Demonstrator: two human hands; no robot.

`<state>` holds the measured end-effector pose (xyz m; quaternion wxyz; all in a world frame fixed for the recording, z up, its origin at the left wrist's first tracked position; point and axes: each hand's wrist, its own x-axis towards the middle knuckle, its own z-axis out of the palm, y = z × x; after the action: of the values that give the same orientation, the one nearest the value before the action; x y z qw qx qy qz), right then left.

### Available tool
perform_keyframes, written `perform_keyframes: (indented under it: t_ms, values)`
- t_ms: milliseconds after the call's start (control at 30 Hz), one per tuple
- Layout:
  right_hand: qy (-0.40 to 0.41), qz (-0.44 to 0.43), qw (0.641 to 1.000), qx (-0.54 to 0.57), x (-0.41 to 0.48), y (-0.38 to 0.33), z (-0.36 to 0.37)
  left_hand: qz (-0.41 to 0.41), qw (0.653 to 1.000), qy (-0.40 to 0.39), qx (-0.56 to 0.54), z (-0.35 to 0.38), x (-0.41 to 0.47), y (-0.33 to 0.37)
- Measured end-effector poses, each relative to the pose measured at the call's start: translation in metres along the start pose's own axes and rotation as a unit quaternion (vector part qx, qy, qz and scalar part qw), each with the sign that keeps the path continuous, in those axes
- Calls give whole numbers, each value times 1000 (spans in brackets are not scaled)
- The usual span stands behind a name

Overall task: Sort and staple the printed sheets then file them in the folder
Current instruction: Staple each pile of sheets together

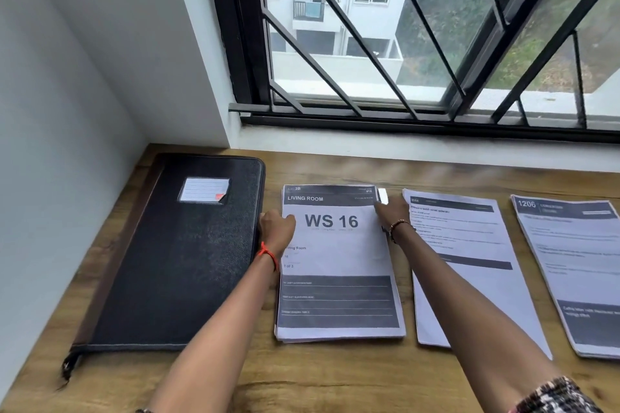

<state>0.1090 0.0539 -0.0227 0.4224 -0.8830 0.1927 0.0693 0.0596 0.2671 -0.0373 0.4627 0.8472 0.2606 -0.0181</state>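
A stack of printed sheets headed "WS 16" (337,265) lies on the wooden table (302,375) in front of me. My left hand (275,228) rests on the stack's left edge with its thumb on the top sheet. My right hand (391,209) grips a small silver stapler (383,195) at the stack's top right corner. A closed black folder (174,255) with a label pocket lies to the left. Two more piles of sheets lie to the right: one (469,265) beside my right arm, and one marked "1206" (573,265) at the far right.
The table runs along a white wall (67,111) on the left and a barred window (402,43) at the back. Bare wood shows along the front edge and behind the paper piles.
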Motion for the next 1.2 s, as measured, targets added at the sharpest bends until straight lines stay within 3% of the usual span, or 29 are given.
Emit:
perform_keyframes:
  t_ms: [533,700,900,1033,1200]
  values:
    - [-1,-39,999,29,39,-2,6,-36,999,-8,-30,5,37,13]
    - [57,-112,989,-84,42,-11,17,-41,999,6,-15,14,41,10]
    - [-104,-262,944,-169,36,-58,46,23,998,-35,52,16,25,-3]
    - [-223,-286,902,-234,30,-85,70,46,997,-31,44,17,19,-7]
    - [-261,-287,883,-263,23,-98,81,37,999,-32,14,17,18,-6]
